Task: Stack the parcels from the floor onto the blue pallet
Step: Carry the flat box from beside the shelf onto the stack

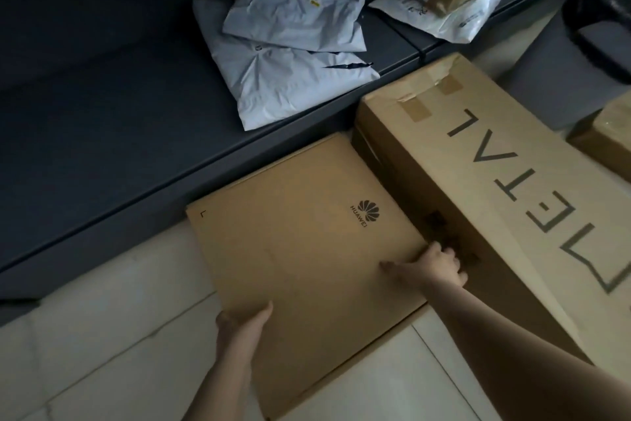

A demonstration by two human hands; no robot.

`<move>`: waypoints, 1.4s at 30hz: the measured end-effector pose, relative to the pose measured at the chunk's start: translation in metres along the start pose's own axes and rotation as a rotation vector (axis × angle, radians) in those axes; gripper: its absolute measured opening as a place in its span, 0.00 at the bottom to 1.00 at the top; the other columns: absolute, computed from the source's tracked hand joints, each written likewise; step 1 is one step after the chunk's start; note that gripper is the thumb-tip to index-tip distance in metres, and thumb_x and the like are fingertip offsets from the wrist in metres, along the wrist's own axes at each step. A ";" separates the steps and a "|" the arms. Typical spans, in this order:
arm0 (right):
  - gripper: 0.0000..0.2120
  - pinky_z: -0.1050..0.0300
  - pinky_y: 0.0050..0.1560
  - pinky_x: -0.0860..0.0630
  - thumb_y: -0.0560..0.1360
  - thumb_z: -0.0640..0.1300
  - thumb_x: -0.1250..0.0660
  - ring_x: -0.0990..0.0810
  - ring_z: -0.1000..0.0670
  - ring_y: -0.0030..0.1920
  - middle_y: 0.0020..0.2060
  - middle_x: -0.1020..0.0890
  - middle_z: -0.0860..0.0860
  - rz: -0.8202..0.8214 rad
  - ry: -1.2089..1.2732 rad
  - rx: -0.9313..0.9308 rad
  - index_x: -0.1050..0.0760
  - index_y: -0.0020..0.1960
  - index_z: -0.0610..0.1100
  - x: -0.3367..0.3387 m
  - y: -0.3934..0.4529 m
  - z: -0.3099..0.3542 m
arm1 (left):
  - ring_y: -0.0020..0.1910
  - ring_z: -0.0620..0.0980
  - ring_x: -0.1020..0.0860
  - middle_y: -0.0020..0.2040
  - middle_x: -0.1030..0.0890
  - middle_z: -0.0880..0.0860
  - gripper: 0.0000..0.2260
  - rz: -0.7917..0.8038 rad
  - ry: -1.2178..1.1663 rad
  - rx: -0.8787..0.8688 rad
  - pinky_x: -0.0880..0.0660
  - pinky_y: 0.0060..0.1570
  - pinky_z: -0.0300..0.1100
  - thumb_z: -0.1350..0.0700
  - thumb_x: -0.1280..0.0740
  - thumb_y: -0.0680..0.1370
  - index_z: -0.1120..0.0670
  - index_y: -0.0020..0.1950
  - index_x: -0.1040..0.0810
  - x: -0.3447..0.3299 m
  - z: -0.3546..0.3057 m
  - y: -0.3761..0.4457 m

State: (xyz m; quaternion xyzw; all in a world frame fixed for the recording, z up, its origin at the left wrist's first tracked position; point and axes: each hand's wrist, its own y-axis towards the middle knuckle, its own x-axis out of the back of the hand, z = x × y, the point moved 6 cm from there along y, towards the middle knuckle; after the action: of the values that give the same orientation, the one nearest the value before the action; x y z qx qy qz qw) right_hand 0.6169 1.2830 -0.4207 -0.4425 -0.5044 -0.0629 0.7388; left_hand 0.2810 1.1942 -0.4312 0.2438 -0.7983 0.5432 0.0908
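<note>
Right now the person is taking hold of the flat Huawei box, which lies on the tiled floor against the edge of the blue pallet. The left hand clasps its near edge, thumb on top. The right hand curls its fingers over the right edge, squeezed against the long box beside it. Both grips look closed on the cardboard, though the fingers underneath are hidden. Grey mailer bags already sit on the pallet. Next, I'd guess, comes lifting it clear of the long box and laying it on the bare pallet surface to the left.
</note>
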 end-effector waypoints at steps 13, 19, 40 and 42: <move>0.45 0.43 0.65 0.35 0.60 0.69 0.30 0.30 0.41 0.65 0.62 0.26 0.44 0.020 -0.072 0.139 0.36 0.65 0.40 0.193 -0.284 0.038 | 0.63 0.64 0.28 0.66 0.28 0.61 0.38 -0.282 0.208 -0.041 0.27 0.59 0.56 0.40 0.29 0.70 0.56 0.73 0.38 0.244 -0.041 -0.278; 0.41 0.47 0.61 0.31 0.67 0.70 0.36 0.32 0.42 0.66 0.63 0.30 0.43 0.181 -0.096 0.551 0.36 0.67 0.41 0.257 -0.481 0.074 | 0.60 0.63 0.26 0.63 0.24 0.59 0.32 -0.595 -0.009 -0.074 0.27 0.59 0.57 0.42 0.29 0.70 0.55 0.69 0.33 0.426 -0.024 -0.469; 0.34 0.45 0.50 0.24 0.66 0.67 0.33 0.23 0.39 0.53 0.54 0.23 0.43 0.627 -0.175 1.465 0.37 0.55 0.41 0.230 -1.109 -0.090 | 0.61 0.57 0.26 0.63 0.24 0.52 0.30 -1.366 -0.686 0.173 0.25 0.56 0.56 0.40 0.30 0.69 0.49 0.68 0.33 0.722 0.464 -0.976; 0.36 0.45 0.51 0.25 0.66 0.66 0.32 0.24 0.39 0.57 0.57 0.23 0.42 0.664 -0.174 1.518 0.36 0.58 0.40 0.207 -1.154 -0.125 | 0.62 0.58 0.27 0.64 0.25 0.53 0.31 -1.399 -0.697 0.201 0.26 0.57 0.56 0.40 0.30 0.69 0.49 0.68 0.34 0.735 0.518 -1.000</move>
State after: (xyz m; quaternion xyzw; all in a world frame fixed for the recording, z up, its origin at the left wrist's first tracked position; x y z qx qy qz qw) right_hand 0.1801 0.5733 0.4139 0.0468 -0.3083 0.5497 0.7750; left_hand 0.1955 0.2173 0.4888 0.8527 -0.3892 0.3219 0.1336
